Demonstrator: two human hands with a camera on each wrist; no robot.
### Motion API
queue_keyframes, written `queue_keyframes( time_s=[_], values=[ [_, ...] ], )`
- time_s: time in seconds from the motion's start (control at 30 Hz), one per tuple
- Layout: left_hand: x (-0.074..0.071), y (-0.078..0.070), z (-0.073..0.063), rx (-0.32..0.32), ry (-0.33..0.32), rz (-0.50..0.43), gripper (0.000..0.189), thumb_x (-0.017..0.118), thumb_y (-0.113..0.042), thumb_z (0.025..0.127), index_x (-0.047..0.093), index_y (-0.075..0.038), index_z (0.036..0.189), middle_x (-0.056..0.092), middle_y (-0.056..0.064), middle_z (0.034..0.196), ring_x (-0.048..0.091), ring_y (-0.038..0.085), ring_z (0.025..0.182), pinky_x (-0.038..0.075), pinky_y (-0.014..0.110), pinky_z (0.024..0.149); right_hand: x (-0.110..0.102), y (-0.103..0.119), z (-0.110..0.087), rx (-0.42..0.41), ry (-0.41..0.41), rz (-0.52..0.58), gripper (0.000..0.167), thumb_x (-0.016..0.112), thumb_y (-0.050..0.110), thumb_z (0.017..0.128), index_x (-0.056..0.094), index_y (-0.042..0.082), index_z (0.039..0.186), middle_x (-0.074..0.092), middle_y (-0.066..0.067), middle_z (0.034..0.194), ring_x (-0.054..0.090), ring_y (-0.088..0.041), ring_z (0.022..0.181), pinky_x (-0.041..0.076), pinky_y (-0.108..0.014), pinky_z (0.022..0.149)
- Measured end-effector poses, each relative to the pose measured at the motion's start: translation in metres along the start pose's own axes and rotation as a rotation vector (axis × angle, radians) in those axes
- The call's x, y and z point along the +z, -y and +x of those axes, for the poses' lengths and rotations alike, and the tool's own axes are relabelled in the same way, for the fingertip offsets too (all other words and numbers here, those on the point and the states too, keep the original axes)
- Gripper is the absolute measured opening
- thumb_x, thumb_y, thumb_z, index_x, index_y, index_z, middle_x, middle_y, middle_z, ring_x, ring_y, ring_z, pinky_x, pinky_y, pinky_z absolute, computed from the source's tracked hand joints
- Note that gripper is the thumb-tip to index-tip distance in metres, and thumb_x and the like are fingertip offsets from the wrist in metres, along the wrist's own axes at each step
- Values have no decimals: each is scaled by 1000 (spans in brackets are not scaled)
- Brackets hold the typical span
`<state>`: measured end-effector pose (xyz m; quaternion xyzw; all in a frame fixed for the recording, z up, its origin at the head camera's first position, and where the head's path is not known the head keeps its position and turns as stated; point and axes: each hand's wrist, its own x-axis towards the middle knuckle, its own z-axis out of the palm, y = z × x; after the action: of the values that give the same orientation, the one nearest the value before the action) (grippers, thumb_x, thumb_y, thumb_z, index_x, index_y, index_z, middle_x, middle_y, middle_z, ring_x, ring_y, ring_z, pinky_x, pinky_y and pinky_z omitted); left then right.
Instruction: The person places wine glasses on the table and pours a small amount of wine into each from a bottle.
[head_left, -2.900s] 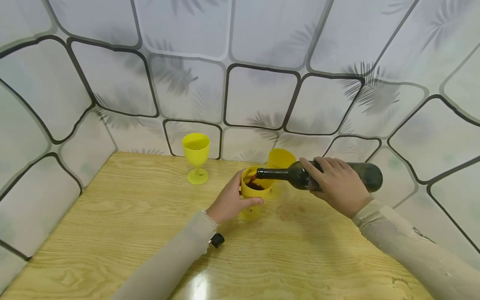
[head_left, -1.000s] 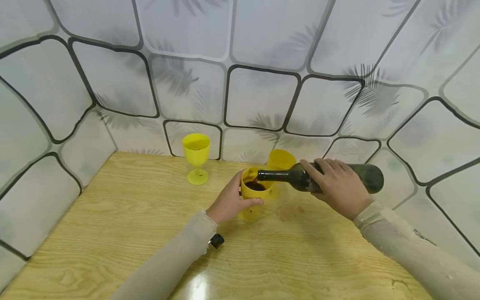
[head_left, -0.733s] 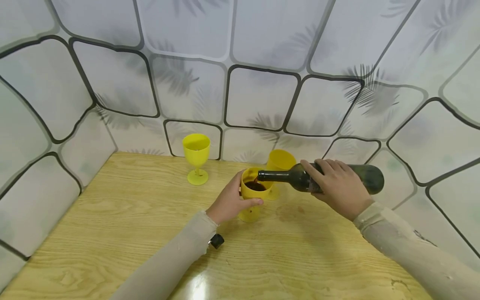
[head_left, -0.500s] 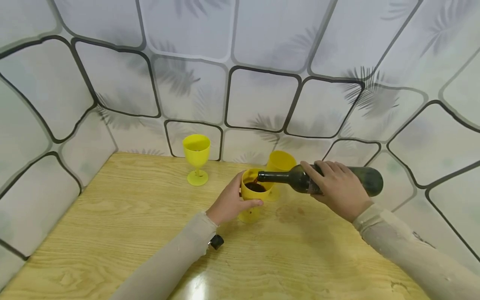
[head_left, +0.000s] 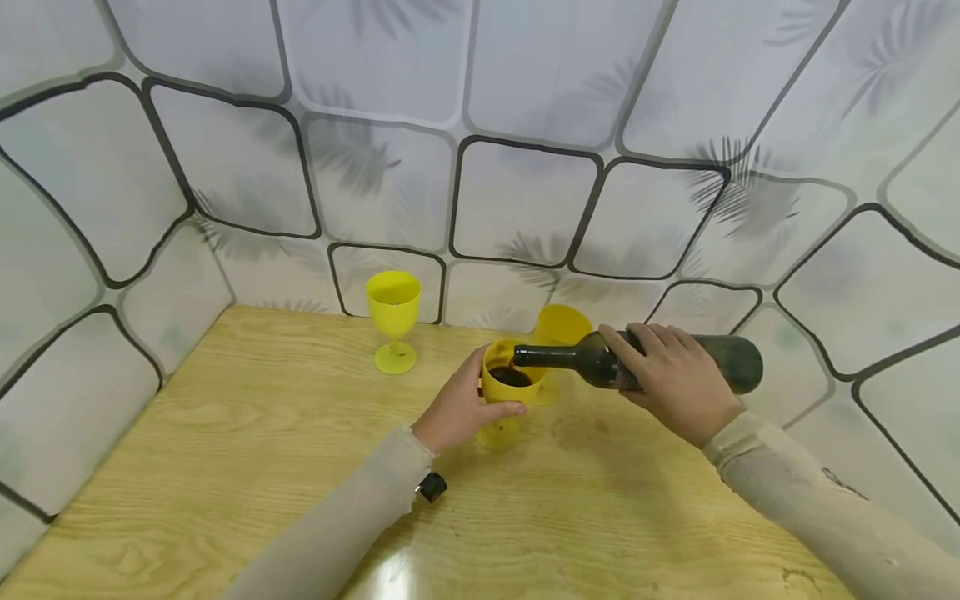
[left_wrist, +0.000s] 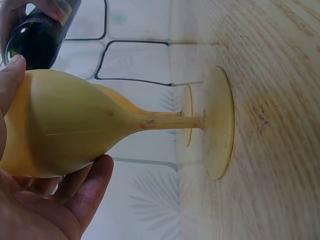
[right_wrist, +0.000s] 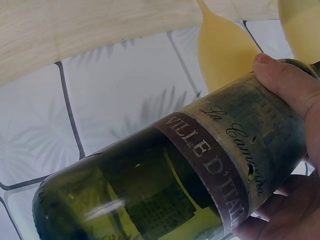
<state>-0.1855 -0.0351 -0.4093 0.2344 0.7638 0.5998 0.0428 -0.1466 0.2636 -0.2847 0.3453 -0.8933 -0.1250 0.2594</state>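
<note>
My left hand [head_left: 462, 406] holds a yellow goblet [head_left: 517, 392] by its bowl, fingers and thumb around it. The goblet's foot stands on the table, as the left wrist view shows. Dark red liquid [head_left: 510, 377] fills part of the bowl. In my right hand [head_left: 678, 383] is a dark green wine bottle [head_left: 731, 363], lying nearly level, its mouth at the goblet's rim. A thin reddish stream shows at the mouth. The bottle's label [right_wrist: 240, 145] faces the right wrist view. Behind the neck, a second yellow goblet [head_left: 562, 322] is partly hidden.
A third yellow goblet [head_left: 393, 304] stands at the back left, near the patterned wall [head_left: 525, 200]. By my left cuff a small black object [head_left: 432, 487] shows; its kind is unclear. The wooden table [head_left: 247, 450] bears reddish smudges right of the held goblet.
The liquid in the held goblet stands higher than about three seconds ago, and the stream looks thinner. Both hands keep nearly the same place; the view has shifted slightly.
</note>
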Motion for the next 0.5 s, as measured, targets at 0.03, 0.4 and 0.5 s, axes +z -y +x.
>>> queue_keyframes(
  time_s=[0.03,0.4,0.5],
  values=[
    [0,0,0,2,-1,0,85,86,-30,88,35,-22,155,52,-3,139,57,15,121,56,38,95,0,0,0,0,-1,0,91,97,28,72,51,9,148,63,-26,118,65,-44,99,55,-57,92],
    [-1,1,0,14,0,-9,84,86,-30,87,36,-21,155,52,-2,138,57,16,121,56,38,95,-1,1,2,-4,3,-12,91,97,28,72,51,9,148,63,-26,118,65,-44,101,54,-57,94],
    [0,0,0,19,2,-8,84,86,-28,88,36,-20,155,53,-2,138,57,16,121,56,39,95,-1,1,2,-7,3,-19,91,97,28,71,51,9,148,63,-26,119,64,-44,102,54,-57,94]
  ],
)
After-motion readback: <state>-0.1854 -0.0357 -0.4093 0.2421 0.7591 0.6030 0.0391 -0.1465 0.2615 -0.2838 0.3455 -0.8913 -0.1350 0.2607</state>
